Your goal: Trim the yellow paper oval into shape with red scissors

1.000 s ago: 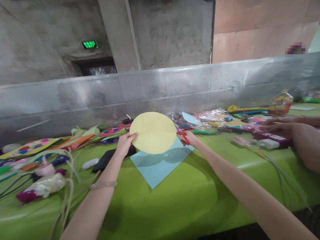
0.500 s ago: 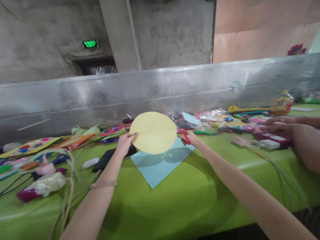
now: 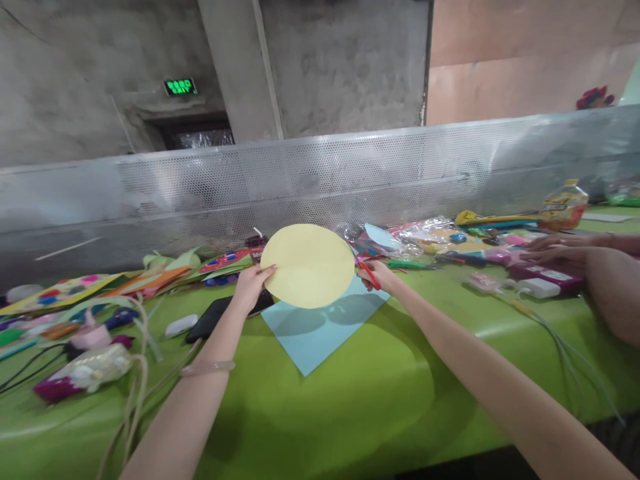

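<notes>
A round sheet of yellow paper [image 3: 309, 265] is held up by its left edge, pinched between the thumb and fingers of my left hand [image 3: 251, 288]. My right hand [image 3: 381, 277] grips red-handled scissors [image 3: 369, 275], fingers closed around the handles. The scissors are beside the right edge of the yellow paper; whether the blades touch it I cannot tell. Below the yellow paper, a light blue paper sheet [image 3: 315, 343] lies on the green tablecloth [image 3: 330, 427], one corner toward me.
To the left lie a dark phone [image 3: 213, 320], a white case [image 3: 181, 325], coloured crafts [image 3: 75, 293] and a corded glue gun [image 3: 83, 375]. At right are a drink bottle [image 3: 564, 205], a purple box [image 3: 547, 280], and another person's hands [image 3: 565, 248]. A perforated metal panel [image 3: 320, 173] stands behind.
The yellow paper has shifted very slightly to the right. My hands keep nearly the same places and holds.
</notes>
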The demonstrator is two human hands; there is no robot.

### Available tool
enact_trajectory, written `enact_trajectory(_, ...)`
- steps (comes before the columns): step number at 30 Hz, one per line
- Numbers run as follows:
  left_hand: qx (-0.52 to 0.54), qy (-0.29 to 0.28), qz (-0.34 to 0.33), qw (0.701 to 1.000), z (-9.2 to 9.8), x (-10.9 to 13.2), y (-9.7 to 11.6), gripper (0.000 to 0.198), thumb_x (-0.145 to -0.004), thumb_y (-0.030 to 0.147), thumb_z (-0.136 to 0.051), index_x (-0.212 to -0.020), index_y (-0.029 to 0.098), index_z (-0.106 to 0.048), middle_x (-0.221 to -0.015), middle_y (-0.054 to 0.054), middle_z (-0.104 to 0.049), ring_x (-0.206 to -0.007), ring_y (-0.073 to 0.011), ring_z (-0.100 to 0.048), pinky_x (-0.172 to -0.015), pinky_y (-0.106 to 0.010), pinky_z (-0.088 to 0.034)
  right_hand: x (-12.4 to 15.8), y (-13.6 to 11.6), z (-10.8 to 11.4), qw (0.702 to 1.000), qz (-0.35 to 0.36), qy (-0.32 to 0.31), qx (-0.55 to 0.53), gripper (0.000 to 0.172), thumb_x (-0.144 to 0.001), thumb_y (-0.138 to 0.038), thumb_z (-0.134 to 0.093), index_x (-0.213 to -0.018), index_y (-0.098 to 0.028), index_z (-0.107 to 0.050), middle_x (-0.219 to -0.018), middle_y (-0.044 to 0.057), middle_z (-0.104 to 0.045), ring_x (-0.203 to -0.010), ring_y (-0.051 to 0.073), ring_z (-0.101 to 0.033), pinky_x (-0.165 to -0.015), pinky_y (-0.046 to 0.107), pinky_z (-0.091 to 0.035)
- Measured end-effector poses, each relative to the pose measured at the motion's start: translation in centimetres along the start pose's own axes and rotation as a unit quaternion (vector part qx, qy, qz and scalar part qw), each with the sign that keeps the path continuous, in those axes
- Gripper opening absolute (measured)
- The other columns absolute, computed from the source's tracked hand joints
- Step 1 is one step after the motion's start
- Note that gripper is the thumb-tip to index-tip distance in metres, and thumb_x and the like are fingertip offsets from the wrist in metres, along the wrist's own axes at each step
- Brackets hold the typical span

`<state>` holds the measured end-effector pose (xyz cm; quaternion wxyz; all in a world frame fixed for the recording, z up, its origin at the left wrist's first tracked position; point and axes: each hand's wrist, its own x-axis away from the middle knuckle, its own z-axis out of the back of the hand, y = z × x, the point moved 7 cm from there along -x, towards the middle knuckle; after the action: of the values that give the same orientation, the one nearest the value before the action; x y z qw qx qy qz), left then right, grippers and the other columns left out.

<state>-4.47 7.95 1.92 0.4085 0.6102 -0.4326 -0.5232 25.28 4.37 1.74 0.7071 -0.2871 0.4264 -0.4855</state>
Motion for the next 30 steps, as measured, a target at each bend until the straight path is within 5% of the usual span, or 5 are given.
enact_trajectory(30,0.003,0.017,-0.009,1.0,0.85,-0.48,-0.3,0.028,-0.054,0.024,-0.068,-0.077,0.009,-0.063,-0.077,-0.009,-0.067,-0.065,-0.0186,-0.061,-0.064,-0.031,-0.049,0.07,-0.05,0.18,1.0,0.003,0.004,0.031,0.017,-0.067,-0.02,-0.049,-0.052,-0.015,-0.044,-0.041,0.0,-0.049,-0.033,0.008,-0.045,-0.033,0.018,-0.037)
